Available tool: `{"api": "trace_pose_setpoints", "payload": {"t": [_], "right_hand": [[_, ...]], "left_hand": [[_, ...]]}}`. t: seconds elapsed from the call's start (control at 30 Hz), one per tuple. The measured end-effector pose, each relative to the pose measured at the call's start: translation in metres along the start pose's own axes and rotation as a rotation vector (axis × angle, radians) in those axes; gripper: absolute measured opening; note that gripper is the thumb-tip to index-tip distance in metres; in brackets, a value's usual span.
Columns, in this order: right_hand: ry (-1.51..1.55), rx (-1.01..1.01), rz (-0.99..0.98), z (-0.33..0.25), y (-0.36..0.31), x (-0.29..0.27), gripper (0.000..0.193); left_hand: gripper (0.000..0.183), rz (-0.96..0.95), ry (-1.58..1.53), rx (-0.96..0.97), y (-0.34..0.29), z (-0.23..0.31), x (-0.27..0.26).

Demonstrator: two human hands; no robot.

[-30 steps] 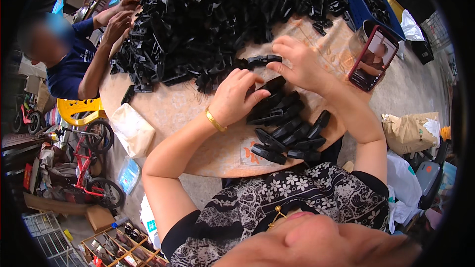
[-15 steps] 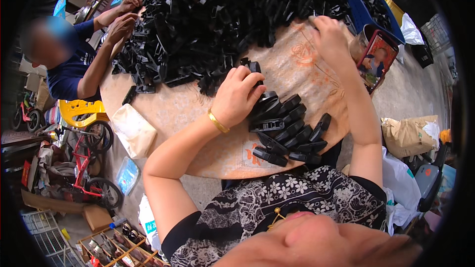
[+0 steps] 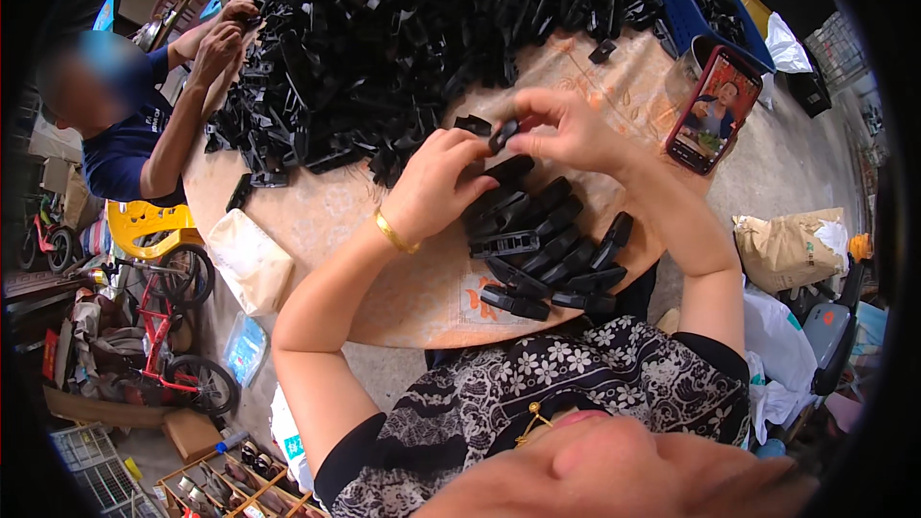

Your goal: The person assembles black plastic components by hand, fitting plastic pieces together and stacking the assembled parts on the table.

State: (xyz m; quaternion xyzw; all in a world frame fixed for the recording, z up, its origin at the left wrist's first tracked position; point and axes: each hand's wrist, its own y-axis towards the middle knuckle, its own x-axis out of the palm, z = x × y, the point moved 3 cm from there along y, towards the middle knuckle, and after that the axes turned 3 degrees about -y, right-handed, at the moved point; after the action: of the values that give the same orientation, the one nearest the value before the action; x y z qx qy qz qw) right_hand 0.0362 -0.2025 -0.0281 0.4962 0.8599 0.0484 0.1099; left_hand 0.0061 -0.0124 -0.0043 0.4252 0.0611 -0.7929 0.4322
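Over the middle of the round table (image 3: 365, 302), my left hand (image 3: 432, 177) is closed with its fingers bent around a black plastic part (image 3: 473, 125), mostly hidden by the fingers. Close beside it, my right hand (image 3: 568, 129) pinches a small black plastic piece (image 3: 503, 137) between thumb and forefinger, right at the left hand's fingertips. Below both hands lies a group of black plastic parts (image 3: 552, 249), laid close together near the table's front edge. Beyond the hands, a large heap of similar black parts (image 3: 384, 48) covers the far side.
A red-framed phone (image 3: 715, 110) stands at the table's right edge, near a blue crate (image 3: 683, 14) of black parts. A cream cloth bag (image 3: 249, 261) lies at the left edge. Across the left side, a co-worker (image 3: 144, 134) handles parts. A loose black part (image 3: 602, 52) lies far right.
My right hand has come from the heap's right edge toward me and leftward, and now holds a small black piece beside my left hand. The left hand shifted slightly left.
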Motion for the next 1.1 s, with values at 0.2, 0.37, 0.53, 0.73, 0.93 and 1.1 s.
{"api": "trace_pose_setpoints", "payload": {"t": [0.2, 0.37, 0.53, 0.73, 0.93, 1.1], "right_hand": [[-0.503, -0.179, -0.128, -0.011, -0.009, -0.002, 0.024], [-0.658, -0.256, -0.109, -0.016, -0.01, -0.001, 0.023], [-0.755, -0.294, -0.049, -0.015, -0.014, -0.007, 0.023], [-0.812, -0.266, -0.054, -0.027, -0.018, -0.01, 0.02], [-0.746, -0.261, 0.025, -0.013, -0.02, -0.001, 0.018], [-0.696, -0.335, 0.004, -0.006, -0.018, 0.007, 0.02]], "left_hand": [[0.017, -0.033, 0.116, -0.023, -0.006, 0.002, 0.007], [0.017, 0.053, 0.144, -0.061, -0.007, 0.003, 0.009], [0.015, 0.078, 0.157, -0.072, -0.007, 0.006, 0.008], [0.013, 0.086, 0.148, -0.05, -0.008, 0.003, 0.008], [0.012, 0.096, 0.088, -0.014, -0.007, 0.001, 0.014], [0.013, 0.104, 0.066, 0.005, -0.007, -0.002, 0.012]]}}
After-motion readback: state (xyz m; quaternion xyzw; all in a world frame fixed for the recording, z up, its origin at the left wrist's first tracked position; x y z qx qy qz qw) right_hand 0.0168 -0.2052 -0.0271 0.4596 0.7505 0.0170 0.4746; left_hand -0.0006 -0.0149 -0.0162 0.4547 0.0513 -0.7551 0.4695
